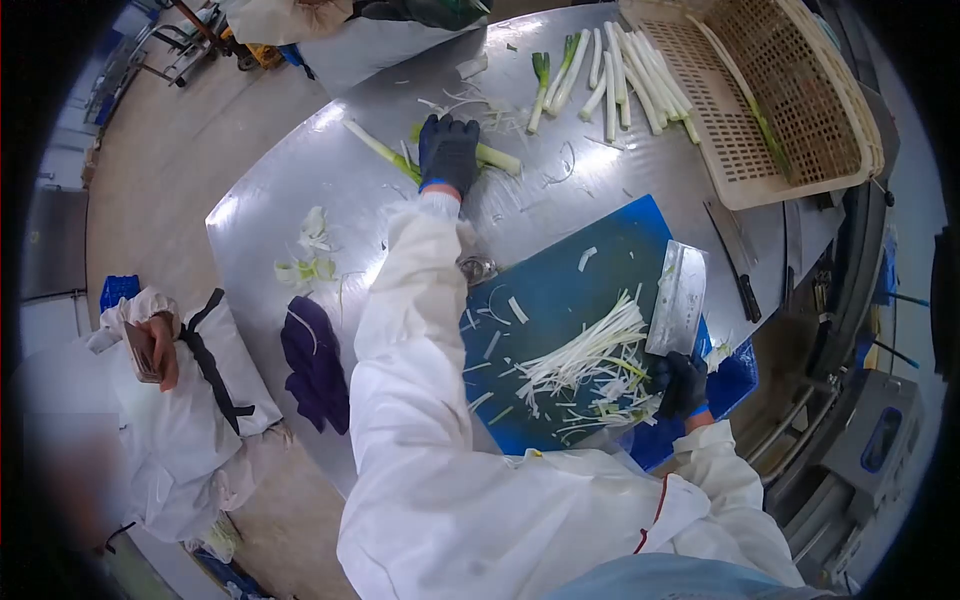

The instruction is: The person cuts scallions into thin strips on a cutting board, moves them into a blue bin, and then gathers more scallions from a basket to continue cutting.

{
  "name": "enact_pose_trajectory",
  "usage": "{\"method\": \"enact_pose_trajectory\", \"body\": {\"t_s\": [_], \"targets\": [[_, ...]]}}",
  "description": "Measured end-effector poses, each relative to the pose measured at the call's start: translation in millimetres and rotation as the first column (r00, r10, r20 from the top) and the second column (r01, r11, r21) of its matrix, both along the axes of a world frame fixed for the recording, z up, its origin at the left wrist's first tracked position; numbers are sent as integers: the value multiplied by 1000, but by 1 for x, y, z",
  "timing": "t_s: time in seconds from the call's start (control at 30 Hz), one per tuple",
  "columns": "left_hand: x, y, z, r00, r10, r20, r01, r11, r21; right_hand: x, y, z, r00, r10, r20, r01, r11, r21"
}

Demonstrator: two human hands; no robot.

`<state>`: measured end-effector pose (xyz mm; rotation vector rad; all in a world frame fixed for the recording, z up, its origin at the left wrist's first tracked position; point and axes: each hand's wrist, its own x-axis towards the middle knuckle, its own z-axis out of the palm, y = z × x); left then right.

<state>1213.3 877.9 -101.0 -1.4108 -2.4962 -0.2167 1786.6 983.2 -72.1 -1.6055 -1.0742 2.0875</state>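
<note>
Off to my left a co-worker in white (190, 400) is down low beside the steel table (270, 200), and a purple cloth (315, 365) lies at the table edge, just beside my sleeve.

My left arm is stretched almost straight out across the table, way past the board. My left hand (450, 150), in a dark glove, sits palm down on a leek stalk (500, 159). The stalk is pale at the end poking out to the right of the glove and green on the other side. My fingers are curled down over it, but I honestly can't tell if they're clamped around it or just pressing on it.

Closer to me is the blue cutting board (590, 250) with a messy pile of thin leek strips (585, 355), white with some green bits.

My right arm is bent and tucked in near my body. My right hand (685, 385) is closed tight around the handle of the cleaver (678, 298), blade pointing away from me at the board's right edge, just beside the strips.

Further right there's a row of trimmed leeks (620, 80) next to the tan basket (745, 195).
</note>
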Motion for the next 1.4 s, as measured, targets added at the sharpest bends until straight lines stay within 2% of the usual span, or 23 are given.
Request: {"method": "enact_pose_trajectory", "body": {"t_s": [0.07,0.1,0.27,0.33,0.4,0.5,0.6,0.63,0.73,0.77,0.8,0.87,0.93,0.97,1.07,1.1,1.2,1.23,1.33,1.37,1.4], "targets": [[18,-21,3,999,-29,-13,30,999,44,-1,-1,0,1000,-9,14,9,1000,-27],[28,-34,7,994,-67,-86,76,991,109,3,1,-6,999,-1,37,2,1000,-21],[68,-112,24,999,-15,-51,25,980,197,-13,-6,14,1000,-5,20,6,999,-33],[76,-138,27,998,42,-46,-26,952,305,-14,-8,14,999,14,30,-15,1000,12],[86,-161,39,983,126,130,-159,945,285,-15,-9,14,1000,-11,28,12,1000,-7],[89,-192,31,937,260,232,-332,866,374,-12,-10,9,998,-22,61,22,1000,7],[98,-215,32,845,389,366,-510,791,338,-7,-7,3,999,-25,36,25,1000,-11],[97,-222,29,832,433,348,-531,802,272,-7,-7,3,1000,-26,17,27,999,-27],[107,-225,22,670,643,372,-707,705,55,-8,-7,6,998,18,52,-18,1000,3],[106,-219,23,659,708,255,-726,687,-30,-8,-7,4,998,15,61,-16,1000,25],[104,-210,21,702,690,179,-708,703,66,-6,-6,0,998,10,69,-13,999,48],[95,-191,21,841,514,171,-540,815,209,-8,-7,1,997,5,74,-10,998,66],[86,-161,21,897,409,169,-442,853,280,-13,-8,7,998,6,67,-9,999,51],[91,-144,37,907,403,123,-422,875,236,-13,-8,8,998,5,64,-7,999,39],[74,-129,17,925,369,92,-370,929,-8,-11,-6,7,998,-5,64,3,999,41],[65,-130,5,902,390,185,-399,917,12,-10,-6,5,998,-14,69,10,998,65],[53,-146,-7,788,591,173,-590,805,-62,-15,-9,11,999,-16,42,13,999,52],[59,-154,0,824,566,31,-567,824,19,-16,-11,14,999,-11,30,10,1000,30],[53,-158,10,806,592,13,-592,805,-30,-13,-9,14,996,52,68,-56,997,58],[52,-152,11,827,554,-94,-549,833,68,-10,-7,10,996,52,74,-58,995,79],[49,-141,12,870,491,-52,-484,869,105,-6,-6,3,996,49,81,-57,993,101]]}}
